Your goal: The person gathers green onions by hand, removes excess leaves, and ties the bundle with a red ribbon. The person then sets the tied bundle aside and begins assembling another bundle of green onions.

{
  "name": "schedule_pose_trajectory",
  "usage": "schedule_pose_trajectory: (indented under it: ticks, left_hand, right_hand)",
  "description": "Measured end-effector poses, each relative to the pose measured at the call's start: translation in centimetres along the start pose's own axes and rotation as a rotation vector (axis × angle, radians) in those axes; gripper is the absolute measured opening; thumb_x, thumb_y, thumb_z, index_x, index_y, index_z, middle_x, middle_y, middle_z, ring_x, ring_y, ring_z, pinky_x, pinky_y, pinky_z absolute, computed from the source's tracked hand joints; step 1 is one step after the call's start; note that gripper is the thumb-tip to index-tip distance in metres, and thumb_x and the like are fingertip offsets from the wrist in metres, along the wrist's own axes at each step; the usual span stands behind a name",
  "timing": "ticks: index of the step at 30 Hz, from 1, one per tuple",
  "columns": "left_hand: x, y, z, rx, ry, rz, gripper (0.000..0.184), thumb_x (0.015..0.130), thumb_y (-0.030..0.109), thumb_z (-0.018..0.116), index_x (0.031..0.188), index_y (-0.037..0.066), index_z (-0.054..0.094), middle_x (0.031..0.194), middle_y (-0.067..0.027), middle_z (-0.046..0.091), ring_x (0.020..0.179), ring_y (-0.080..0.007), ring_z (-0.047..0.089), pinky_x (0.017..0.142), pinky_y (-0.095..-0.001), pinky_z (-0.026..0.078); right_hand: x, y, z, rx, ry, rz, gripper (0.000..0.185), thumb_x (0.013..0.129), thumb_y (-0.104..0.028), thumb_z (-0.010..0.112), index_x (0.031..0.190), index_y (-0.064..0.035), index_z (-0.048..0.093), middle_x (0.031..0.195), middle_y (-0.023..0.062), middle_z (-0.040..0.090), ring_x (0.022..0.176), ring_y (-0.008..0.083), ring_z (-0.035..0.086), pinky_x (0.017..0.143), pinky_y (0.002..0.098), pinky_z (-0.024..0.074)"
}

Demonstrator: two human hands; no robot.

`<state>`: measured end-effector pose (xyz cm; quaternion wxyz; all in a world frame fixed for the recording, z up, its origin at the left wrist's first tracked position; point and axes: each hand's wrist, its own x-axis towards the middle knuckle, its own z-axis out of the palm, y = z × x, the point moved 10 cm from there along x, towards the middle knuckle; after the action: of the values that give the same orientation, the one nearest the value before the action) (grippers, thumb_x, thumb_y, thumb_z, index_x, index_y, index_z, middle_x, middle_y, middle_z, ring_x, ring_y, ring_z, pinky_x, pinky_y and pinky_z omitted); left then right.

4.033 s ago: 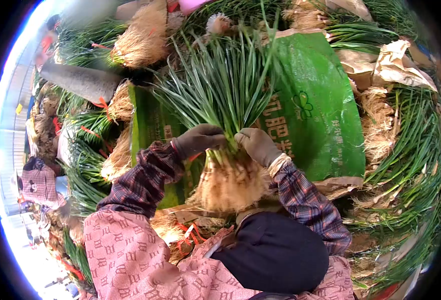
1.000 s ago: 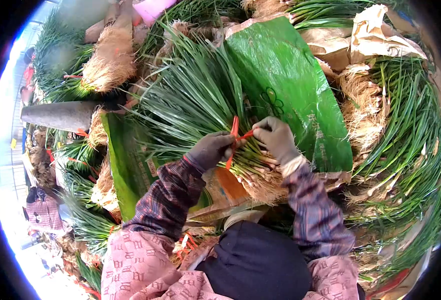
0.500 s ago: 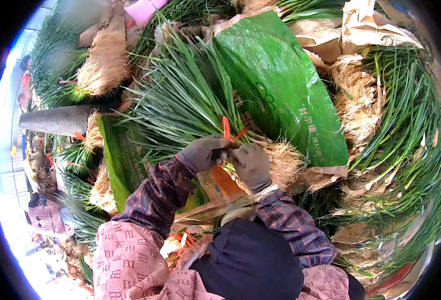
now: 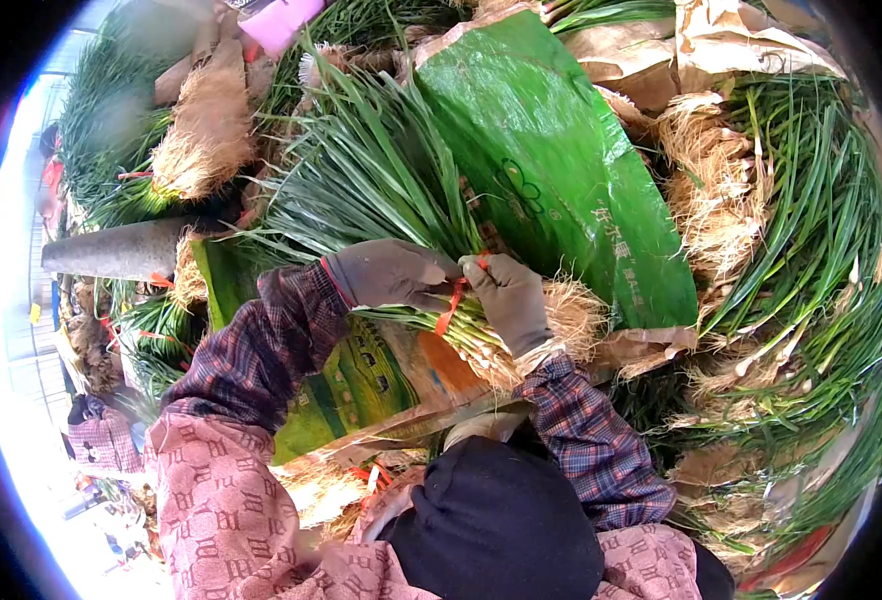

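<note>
A bunch of long green leafy stalks with pale fibrous roots, like garlic chives [image 4: 371, 165], lies across a green printed sack [image 4: 551, 130]. My left hand [image 4: 391, 274], in a grey glove, is closed over the bunch on its leafy side, fingers bent round the stalks. A red tie [image 4: 449, 308] circles the stalks between my hands. My right hand [image 4: 509, 297], also gloved, pinches at the tie near its upper end, close to the left fingertips. Roots [image 4: 573, 318] spread out beyond my right hand. The stalks' undersides are hidden.
More rooted bunches [image 4: 716, 190] are piled on the right, with long leaves [image 4: 821, 210] beside them. At the upper left lies another tied bunch [image 4: 204, 140]. A grey tapered object [image 4: 116, 250] juts in from the left. Brown paper [image 4: 751, 45] lies at the top right.
My left hand has moved left and up, over the leafy side of the bunch. My right hand has risen slightly. The red tie now sits closer round the stalks, its upright loop gone.
</note>
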<state>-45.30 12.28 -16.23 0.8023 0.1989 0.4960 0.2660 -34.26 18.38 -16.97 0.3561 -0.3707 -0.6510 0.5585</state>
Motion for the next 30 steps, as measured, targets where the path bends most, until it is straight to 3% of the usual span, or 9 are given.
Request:
schedule_pose_trajectory:
  ticks: [2,7,11,13,18,20,24,28,30]
  left_hand:
    - [0.2,-0.1,-1.0,0.059,0.079,-0.074,0.029,0.088,0.007,0.056,0.113,-0.008,0.058,0.112,-0.0132,0.060,0.099,-0.0249,0.061,0.095,-0.0357,0.050]
    - [2.2,4.6,-0.1,1.163,0.279,0.057,0.027,0.072,0.025,0.069,0.085,0.001,0.067,0.069,-0.0125,0.062,0.069,-0.0174,0.062,0.062,-0.0331,0.048]
    - [1.6,5.5,1.3,1.213,0.249,0.276,0.020,0.072,0.020,0.069,0.082,0.002,0.066,0.071,-0.0115,0.063,0.068,-0.0166,0.062,0.063,-0.0316,0.049]
    - [-0.4,5.0,3.6,1.268,0.214,0.323,0.014,0.071,0.012,0.068,0.082,0.003,0.067,0.071,-0.0093,0.064,0.067,-0.0174,0.062,0.062,-0.0308,0.048]
    - [-2.2,0.5,-0.7,0.702,0.498,0.433,0.025,0.075,0.005,0.067,0.100,0.006,0.061,0.074,-0.0060,0.064,0.068,-0.0128,0.061,0.065,-0.0286,0.049]
    - [-3.6,1.0,0.5,0.670,0.665,0.477,0.035,0.075,0.004,0.070,0.108,0.007,0.058,0.075,-0.0058,0.062,0.069,-0.0129,0.061,0.064,-0.0282,0.049]
    - [-3.3,0.5,1.4,1.426,0.856,0.202,0.026,0.083,0.018,0.061,0.106,0.007,0.057,0.071,-0.0101,0.060,0.061,-0.0317,0.059,0.058,-0.0403,0.048]
    - [-4.0,3.6,3.4,1.429,0.636,0.723,0.023,0.085,0.025,0.057,0.098,0.007,0.062,0.082,-0.0136,0.060,0.074,-0.0325,0.058,0.068,-0.0380,0.048]
    - [-3.7,3.7,1.4,0.838,0.505,0.800,0.022,0.086,0.024,0.058,0.097,0.006,0.060,0.086,-0.0102,0.059,0.077,-0.0237,0.057,0.070,-0.0314,0.047]
  right_hand:
    - [0.3,-0.2,0.0,-0.049,0.000,-0.006,0.020,0.086,-0.018,0.064,0.085,0.0015,0.063,0.073,0.0190,0.062,0.064,0.0319,0.060,0.059,0.0351,0.0481]
    - [1.1,-0.4,0.1,-0.307,-0.061,0.007,0.022,0.089,-0.021,0.060,0.078,-0.0015,0.061,0.073,0.0178,0.062,0.069,0.0341,0.061,0.061,0.0375,0.0487]
    - [2.3,-2.2,-0.5,-0.636,-0.120,-0.094,0.025,0.090,-0.026,0.056,0.081,-0.0046,0.063,0.077,0.0171,0.063,0.075,0.0337,0.062,0.065,0.0405,0.0493]
    - [4.1,2.3,0.0,-0.513,-0.228,0.179,0.027,0.091,-0.030,0.055,0.086,-0.0054,0.065,0.082,0.0174,0.064,0.079,0.0348,0.062,0.068,0.0422,0.0492]
    - [5.3,8.4,0.3,-0.384,-0.137,0.302,0.039,0.087,-0.043,0.058,0.093,-0.0055,0.066,0.089,0.0196,0.065,0.088,0.0366,0.063,0.073,0.0429,0.0489]
    - [4.5,8.0,0.1,-0.142,-0.163,0.374,0.037,0.085,-0.041,0.063,0.093,-0.0049,0.066,0.081,0.0121,0.067,0.069,0.0241,0.061,0.066,0.0320,0.0480]
    - [3.9,6.1,2.1,0.294,-0.231,0.444,0.029,0.093,-0.032,0.055,0.085,-0.0052,0.065,0.074,0.0011,0.065,0.055,0.0113,0.049,0.054,0.0244,0.0409]
    - [2.2,4.6,3.1,0.715,-0.317,0.739,0.026,0.097,-0.028,0.048,0.085,-0.0084,0.061,0.072,-0.0015,0.060,0.054,0.0091,0.045,0.052,0.0233,0.0375]
    - [2.0,5.6,3.5,0.756,-0.350,0.720,0.025,0.096,-0.030,0.049,0.085,-0.0096,0.058,0.070,-0.0006,0.056,0.058,0.0090,0.046,0.055,0.0240,0.0373]
